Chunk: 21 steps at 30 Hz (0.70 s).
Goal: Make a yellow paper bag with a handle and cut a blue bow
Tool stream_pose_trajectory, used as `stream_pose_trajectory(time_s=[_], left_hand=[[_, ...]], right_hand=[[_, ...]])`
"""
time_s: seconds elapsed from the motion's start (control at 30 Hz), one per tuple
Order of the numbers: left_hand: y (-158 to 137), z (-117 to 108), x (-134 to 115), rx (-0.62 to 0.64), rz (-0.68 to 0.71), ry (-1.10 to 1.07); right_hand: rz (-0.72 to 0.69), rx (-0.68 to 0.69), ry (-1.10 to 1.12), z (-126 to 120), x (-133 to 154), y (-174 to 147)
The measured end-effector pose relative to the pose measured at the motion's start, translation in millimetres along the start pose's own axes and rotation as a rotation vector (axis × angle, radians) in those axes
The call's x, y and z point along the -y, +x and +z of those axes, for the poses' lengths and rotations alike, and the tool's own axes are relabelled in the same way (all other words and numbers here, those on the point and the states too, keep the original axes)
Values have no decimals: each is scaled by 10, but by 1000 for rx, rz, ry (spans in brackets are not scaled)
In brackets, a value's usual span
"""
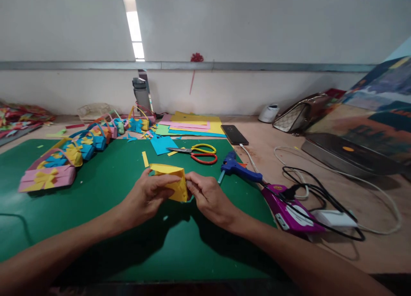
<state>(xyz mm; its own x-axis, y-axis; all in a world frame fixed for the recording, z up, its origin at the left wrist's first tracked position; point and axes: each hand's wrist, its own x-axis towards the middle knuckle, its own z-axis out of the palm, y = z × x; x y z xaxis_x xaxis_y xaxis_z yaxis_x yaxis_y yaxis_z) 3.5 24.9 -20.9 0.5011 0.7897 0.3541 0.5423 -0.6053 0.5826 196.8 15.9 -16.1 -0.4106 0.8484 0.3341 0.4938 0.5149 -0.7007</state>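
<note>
Above the green mat (122, 253) a small yellow paper box (178, 189) is held up between both hands, its top rim showing. My left hand (150, 195) grips the box from the left, with the fingers across its front. On the other side my right hand (205, 195) pinches the box's right edge; its fingertips are partly hidden. A narrow yellow paper strip (145, 159) lies just beyond my left hand. Scissors (199, 152) with yellow and red handles rest behind the box. To the right of them is a blue glue gun (239, 167).
Several small paper baskets with bows (48, 178) line the mat's left side. Coloured paper sheets (195, 122), a phone (235, 134) and a bottle (141, 94) stand or lie at the back. A purple power strip (292, 210) with tangled cables (334, 206) is at right.
</note>
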Motion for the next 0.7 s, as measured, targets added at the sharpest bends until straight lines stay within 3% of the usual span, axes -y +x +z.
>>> stream_pose_trajectory(time_s=[0.37,0.7], left_hand=[[-37,20,2,-1,92,179],[-22,30,5,60,123,303]], right_hand=[[24,22,11,12,-30,19],[134,56,24,11,49,33]])
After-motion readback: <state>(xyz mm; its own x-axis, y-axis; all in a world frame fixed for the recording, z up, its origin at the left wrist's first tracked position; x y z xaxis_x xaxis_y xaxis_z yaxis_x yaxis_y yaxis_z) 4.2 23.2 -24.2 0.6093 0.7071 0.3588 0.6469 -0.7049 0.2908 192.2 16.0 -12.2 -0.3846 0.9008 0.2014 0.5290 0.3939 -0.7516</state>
